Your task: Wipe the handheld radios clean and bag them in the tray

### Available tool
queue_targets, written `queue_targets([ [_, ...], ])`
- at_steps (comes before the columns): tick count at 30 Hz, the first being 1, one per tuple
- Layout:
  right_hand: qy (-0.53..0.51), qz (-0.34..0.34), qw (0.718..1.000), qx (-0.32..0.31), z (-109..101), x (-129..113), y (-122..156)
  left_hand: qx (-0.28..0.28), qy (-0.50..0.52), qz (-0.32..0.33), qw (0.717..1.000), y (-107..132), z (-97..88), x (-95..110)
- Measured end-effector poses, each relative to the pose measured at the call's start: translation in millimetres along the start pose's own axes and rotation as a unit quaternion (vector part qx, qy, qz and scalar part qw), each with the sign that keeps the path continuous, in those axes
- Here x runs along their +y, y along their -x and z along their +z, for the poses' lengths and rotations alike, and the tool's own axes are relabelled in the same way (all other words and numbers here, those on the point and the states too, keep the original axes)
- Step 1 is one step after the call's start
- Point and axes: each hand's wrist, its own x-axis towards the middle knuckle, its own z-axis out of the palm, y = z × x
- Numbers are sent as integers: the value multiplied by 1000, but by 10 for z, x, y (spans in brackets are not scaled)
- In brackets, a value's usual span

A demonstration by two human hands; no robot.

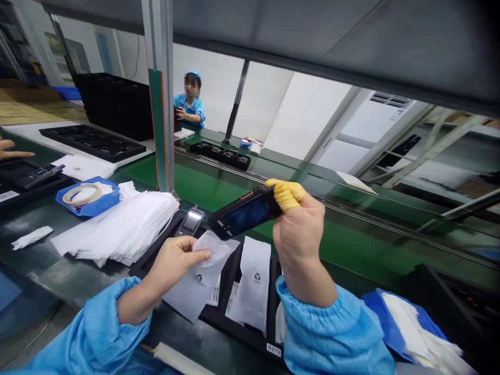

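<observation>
My right hand (297, 224), with yellow finger cots, is closed on the end of a black handheld device (242, 213) and holds it level above the bench, screen toward me. My left hand (174, 260) pinches a white foam bag (199, 278) by its upper edge just below the device. Under both hands lies a black tray (228, 312) with another bagged unit (252, 284) in it and a grey handheld device (190, 222) at its far end.
A fanned stack of white bags (121, 229) lies to the left, beside a blue dish holding a tape roll (83, 194). Black trays (94, 141) stand at the back left. A green conveyor (351, 229) runs behind. Another person's hand (11, 151) shows at the left edge; a co-worker (190, 104) sits beyond.
</observation>
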Motion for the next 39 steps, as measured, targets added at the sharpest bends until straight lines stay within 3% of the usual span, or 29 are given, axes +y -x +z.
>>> queue_targets([
  [6,22,21,999,-25,-119,33,149,10,40,19,999,74,24,5],
  [14,135,36,988,-62,-234,-52,121,37,-8,48,998,63,42,-46],
  [20,113,77,986,-97,-115,-44,171,-51,-68,49,995,59,97,-66],
  [26,98,111,982,-114,-77,43,192,-106,54,20,993,101,176,-21],
  [35,167,96,960,-205,-44,37,283,10,29,150,988,-21,393,183],
  [39,157,161,937,-268,-210,35,275,54,47,177,982,-73,426,230],
])
